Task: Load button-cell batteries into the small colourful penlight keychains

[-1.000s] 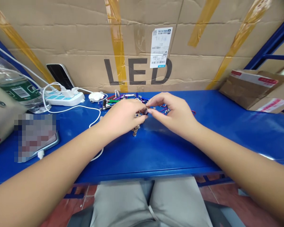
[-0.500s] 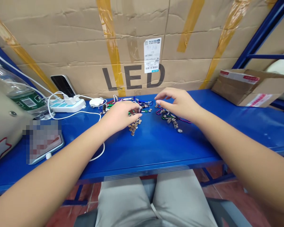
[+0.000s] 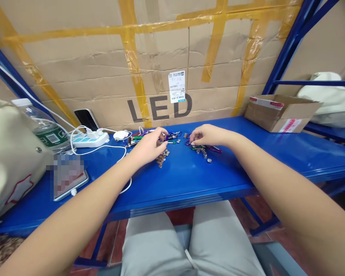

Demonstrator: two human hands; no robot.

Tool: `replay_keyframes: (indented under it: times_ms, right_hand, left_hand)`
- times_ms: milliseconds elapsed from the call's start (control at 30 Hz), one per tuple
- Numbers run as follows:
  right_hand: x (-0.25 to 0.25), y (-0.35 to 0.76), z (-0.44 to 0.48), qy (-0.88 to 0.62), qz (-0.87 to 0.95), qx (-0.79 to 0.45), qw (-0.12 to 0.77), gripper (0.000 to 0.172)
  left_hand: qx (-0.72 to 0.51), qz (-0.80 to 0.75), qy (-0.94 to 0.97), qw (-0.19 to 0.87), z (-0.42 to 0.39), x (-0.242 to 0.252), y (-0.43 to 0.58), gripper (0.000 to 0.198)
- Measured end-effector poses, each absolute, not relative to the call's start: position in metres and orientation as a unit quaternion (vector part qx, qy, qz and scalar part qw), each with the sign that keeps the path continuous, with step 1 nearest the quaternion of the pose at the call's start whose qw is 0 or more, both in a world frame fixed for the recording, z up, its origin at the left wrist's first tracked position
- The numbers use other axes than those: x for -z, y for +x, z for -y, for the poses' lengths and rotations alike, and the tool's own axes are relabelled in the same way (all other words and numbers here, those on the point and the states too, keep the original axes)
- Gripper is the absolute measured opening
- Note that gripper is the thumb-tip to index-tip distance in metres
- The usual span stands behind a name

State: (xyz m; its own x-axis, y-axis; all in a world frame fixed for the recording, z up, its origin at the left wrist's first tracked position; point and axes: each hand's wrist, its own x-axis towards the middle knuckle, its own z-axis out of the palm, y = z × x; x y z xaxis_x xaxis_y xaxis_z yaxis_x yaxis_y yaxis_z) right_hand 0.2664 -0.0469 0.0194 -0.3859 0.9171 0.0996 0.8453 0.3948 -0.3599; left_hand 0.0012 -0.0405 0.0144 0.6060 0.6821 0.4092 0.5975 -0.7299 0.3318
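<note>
My left hand [image 3: 151, 145] is over the left pile of colourful metal clips [image 3: 138, 137], its fingers curled near a purple and silver piece; whether it grips that piece is unclear. Just below those fingers lie several small round metal discs [image 3: 161, 158]. At the right pile, my right hand [image 3: 205, 135] has its fingers bent down onto coloured clips [image 3: 215, 149], and what they pinch is too small to name. Several small silver parts [image 3: 202, 152] lie beneath it, with one round silver piece [image 3: 209, 160] nearer the front edge.
On the blue table [image 3: 166, 184] are a white power strip [image 3: 92, 140] with cables and a phone [image 3: 70, 182] at the left. A bottle [image 3: 50, 132] and a beige bag [image 3: 14, 153] stand beyond. An open cardboard box [image 3: 278, 113] sits at the back right.
My right hand has come down onto the right pile, its fingers more bent. My left hand stays by the left pile. The camera view has shifted.
</note>
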Motion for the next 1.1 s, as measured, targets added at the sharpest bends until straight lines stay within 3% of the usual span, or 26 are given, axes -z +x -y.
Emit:
replay_keyframes:
  times_ms: [167,567,867,1100]
  right_hand:
    - [-0.016,0.276,0.041,-0.522,0.835,-0.139,0.107,0.019]
    - [-0.017,0.264,0.047,-0.550,0.820,-0.131,0.090,0.016]
    - [-0.022,0.233,0.069,-0.439,0.822,-0.167,0.322,0.025]
    - [-0.019,0.223,0.069,-0.386,0.842,-0.112,0.360,0.018]
  left_hand:
    - [-0.276,-0.354,0.889,0.084,0.039,-0.014,0.001,0.029]
    - [-0.293,-0.243,0.925,-0.017,0.036,-0.009,0.002,0.013]
    - [-0.295,-0.221,0.929,-0.039,0.033,-0.005,0.004,0.020]
    - [-0.288,-0.228,0.930,-0.012,0.044,-0.006,0.008,0.021]
